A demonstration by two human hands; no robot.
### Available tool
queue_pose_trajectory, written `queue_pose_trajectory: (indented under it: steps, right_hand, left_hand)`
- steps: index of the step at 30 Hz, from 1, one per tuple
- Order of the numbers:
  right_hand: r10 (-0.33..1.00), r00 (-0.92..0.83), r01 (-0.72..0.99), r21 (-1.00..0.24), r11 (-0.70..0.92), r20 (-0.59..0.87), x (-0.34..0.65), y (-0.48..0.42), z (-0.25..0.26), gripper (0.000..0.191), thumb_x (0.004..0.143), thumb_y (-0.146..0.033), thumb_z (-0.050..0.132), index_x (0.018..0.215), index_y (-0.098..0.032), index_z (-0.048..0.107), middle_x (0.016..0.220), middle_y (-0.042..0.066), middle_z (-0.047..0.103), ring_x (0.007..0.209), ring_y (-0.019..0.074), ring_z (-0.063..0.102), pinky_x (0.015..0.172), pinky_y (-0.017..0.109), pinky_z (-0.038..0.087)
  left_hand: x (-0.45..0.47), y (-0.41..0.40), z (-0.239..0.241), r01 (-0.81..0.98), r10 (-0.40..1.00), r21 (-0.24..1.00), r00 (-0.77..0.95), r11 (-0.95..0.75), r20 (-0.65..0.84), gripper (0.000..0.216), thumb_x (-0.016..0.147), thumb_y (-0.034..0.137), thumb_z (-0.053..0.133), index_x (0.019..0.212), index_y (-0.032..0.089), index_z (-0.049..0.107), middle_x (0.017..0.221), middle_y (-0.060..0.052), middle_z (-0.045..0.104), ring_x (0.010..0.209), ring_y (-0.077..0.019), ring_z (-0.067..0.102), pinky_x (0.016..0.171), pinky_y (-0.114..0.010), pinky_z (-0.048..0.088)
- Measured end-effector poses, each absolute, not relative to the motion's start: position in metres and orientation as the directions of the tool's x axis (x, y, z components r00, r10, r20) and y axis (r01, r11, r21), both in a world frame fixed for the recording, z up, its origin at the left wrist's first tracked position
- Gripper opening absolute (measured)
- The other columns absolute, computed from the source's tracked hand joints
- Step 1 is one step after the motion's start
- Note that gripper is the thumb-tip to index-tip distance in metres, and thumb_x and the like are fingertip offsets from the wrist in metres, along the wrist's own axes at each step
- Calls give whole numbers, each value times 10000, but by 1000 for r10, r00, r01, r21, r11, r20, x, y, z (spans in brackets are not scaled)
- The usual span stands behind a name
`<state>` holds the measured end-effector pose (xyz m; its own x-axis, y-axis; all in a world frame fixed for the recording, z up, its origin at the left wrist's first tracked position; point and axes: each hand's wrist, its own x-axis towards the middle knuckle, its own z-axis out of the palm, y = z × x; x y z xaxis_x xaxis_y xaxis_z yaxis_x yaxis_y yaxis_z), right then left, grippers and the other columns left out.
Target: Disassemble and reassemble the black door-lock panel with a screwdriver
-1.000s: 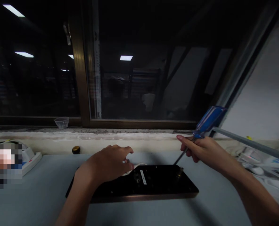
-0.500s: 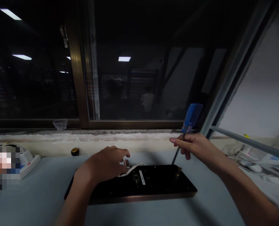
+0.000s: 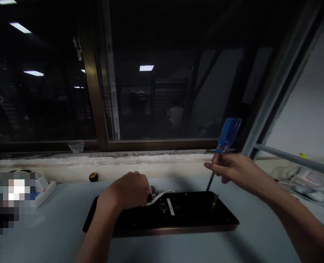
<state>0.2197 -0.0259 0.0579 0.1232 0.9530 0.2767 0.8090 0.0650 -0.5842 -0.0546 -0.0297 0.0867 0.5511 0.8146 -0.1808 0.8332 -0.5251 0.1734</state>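
A long black panel (image 3: 195, 219) with a bronze front edge lies flat on the pale table. My left hand (image 3: 130, 190) rests on its back left part, fingers curled over a small metal piece and a white cable (image 3: 160, 194). My right hand (image 3: 237, 171) pinches the shaft of a blue-handled screwdriver (image 3: 227, 134), which stands nearly upright with its tip by the panel's back edge, close to a brass fitting (image 3: 213, 199).
A dark window with a brown frame (image 3: 96, 91) runs along the back above a white sill. A clear plastic cup (image 3: 76, 146) sits on the sill, a brass knob (image 3: 93, 177) below it. A white power strip (image 3: 45, 186) lies left; cables (image 3: 301, 182) lie right.
The screwdriver has swung from a slant to nearly upright and my right hand has shifted slightly left. My left fingers have curled tighter on the panel's back edge.
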Motion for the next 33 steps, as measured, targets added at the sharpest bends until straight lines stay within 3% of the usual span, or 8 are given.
queue_pose_trajectory:
  steps: [5, 8, 13, 20, 24, 26, 29, 33]
  right_hand:
    - [975, 31, 536, -827, 168, 218, 217, -27, 60, 269, 675, -462, 569, 677, -200, 508, 579, -20, 571, 467, 132, 564, 481, 263, 431]
    - [987, -9, 426, -893, 149, 161, 218, -30, 64, 321, 615, -472, 632, 728, -188, 532, 711, 23, 621, 581, 162, 617, 567, 287, 475]
    - [984, -36, 542, -824, 168, 177, 224, -32, 66, 344, 614, -509, 631, 733, -191, 577, 682, 46, 657, 609, 193, 625, 594, 317, 485]
    - [916, 74, 859, -492, 142, 394, 222, -24, 59, 358, 695, -515, 562, 524, -211, 481, 432, 9, 565, 480, 188, 582, 506, 305, 415]
    - [960, 40, 623, -758, 193, 277, 216, -24, 57, 313, 685, -477, 587, 785, -200, 481, 516, -38, 537, 432, 152, 551, 421, 277, 416]
    - [976, -27, 478, -854, 204, 218, 215, -27, 59, 365, 669, -455, 610, 881, -185, 485, 653, -8, 577, 505, 148, 578, 473, 285, 460]
    - [971, -122, 430, -871, 239, 206, 217, -31, 62, 322, 673, -430, 617, 835, -169, 521, 769, 44, 604, 643, 161, 604, 594, 302, 489]
    - [950, -86, 554, -778, 296, 300, 219, -27, 58, 263, 681, -418, 616, 678, -199, 471, 602, -10, 548, 556, 137, 550, 522, 273, 452]
  left_hand:
    - [-59, -23, 79, 845, 825, 169, 533, -507, -186, 248, 604, 184, 479, 735, 154, 687, 757, -98, 681, 776, -218, 607, 600, -269, 416]
    - [-60, -23, 78, 842, 829, 188, 534, -505, -166, 252, 626, 171, 445, 715, 154, 680, 752, -96, 679, 750, -203, 608, 593, -259, 418]
    - [-57, -26, 83, 846, 824, 148, 532, -512, -194, 292, 610, 131, 422, 728, 151, 688, 787, -104, 683, 768, -207, 612, 619, -271, 425]
    - [-61, -25, 83, 863, 839, 170, 503, -476, -208, 311, 591, 126, 439, 767, 171, 691, 829, -98, 679, 796, -212, 610, 644, -274, 431]
    - [-64, -24, 80, 867, 843, 170, 496, -469, -209, 286, 592, 149, 448, 751, 184, 683, 801, -76, 673, 781, -202, 601, 629, -265, 422]
    - [-64, -24, 79, 866, 846, 170, 497, -470, -191, 281, 594, 155, 448, 747, 181, 682, 814, -81, 669, 794, -205, 596, 634, -266, 420]
    - [-63, -26, 81, 861, 845, 177, 504, -476, -181, 286, 589, 146, 445, 746, 172, 683, 844, -94, 666, 810, -211, 593, 636, -268, 420]
    - [-62, -27, 84, 861, 838, 167, 506, -479, -202, 302, 585, 129, 435, 750, 164, 686, 835, -99, 672, 803, -210, 601, 644, -269, 423]
